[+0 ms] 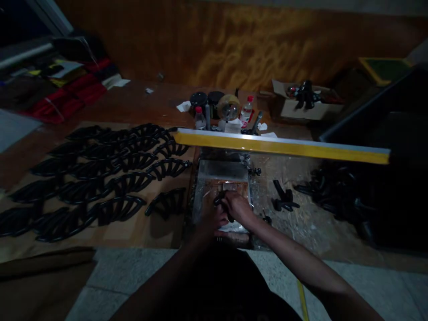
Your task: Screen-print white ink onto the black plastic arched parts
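Observation:
At the middle of the bench, my left hand [216,215] and my right hand [238,207] are close together over a smeared, shiny work plate [222,169]. Both are closed around a small black curved piece [219,198], mostly covered by my fingers. It resembles the black toothed pieces in rows on the left, shaped like banana hair clips [122,207]. One such clip [167,203] lies nearest the plate's left side. A few loose black pieces [284,198] rest right of the plate. A light-coloured roller-like object [236,237] lies at the plate's near edge.
A yellow-and-white bar [281,146] spans above the bench beyond my hands. Bottles [246,110], dark-lidded jars [198,99] and a round clear-fronted object [228,108] stand behind it. Rightward are a heap of black pieces [337,191] and a cardboard box [307,108]. Red cloth [72,96] lies far left.

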### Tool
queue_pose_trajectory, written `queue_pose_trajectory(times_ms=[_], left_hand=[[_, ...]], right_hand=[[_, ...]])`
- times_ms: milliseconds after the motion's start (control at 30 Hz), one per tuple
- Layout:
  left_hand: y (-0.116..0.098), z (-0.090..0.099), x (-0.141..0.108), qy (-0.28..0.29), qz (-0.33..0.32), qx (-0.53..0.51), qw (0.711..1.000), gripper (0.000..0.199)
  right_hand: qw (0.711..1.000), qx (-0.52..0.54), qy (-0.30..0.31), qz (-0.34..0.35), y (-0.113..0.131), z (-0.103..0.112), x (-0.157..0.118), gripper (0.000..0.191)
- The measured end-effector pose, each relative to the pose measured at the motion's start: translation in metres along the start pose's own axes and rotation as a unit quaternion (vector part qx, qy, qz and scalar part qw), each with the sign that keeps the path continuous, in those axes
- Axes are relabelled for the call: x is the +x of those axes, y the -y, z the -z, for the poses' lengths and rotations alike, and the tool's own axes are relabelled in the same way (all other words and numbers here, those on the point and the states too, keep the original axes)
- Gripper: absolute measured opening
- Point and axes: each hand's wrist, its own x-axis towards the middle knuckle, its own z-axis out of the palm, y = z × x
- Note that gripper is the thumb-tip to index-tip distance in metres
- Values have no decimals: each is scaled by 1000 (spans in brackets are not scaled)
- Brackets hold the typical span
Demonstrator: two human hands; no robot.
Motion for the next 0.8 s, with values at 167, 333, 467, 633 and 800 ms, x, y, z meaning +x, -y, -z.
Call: queue_pose_trajectory(times_ms=[167,333,467,633,800], left_hand=[[19,1,11,-43,-30,37,998,57],[21,-11,19,-49,-75,151,985,44],[14,-21,29,-106,-125,270,949,38],[15,-24,34,-167,-186,424,871,33],[16,-26,28,-174,-216,488,828,34]], right_hand=[[998,23,-45,-49,-34,8,-5,25],[977,-76,-95,-173,-134,35,1,27],[946,-138,-57,-286,-212,36,7,42],[943,-117,20,-311,-239,25,6,48],[954,-51,-136,-262,-233,42,6,52]])
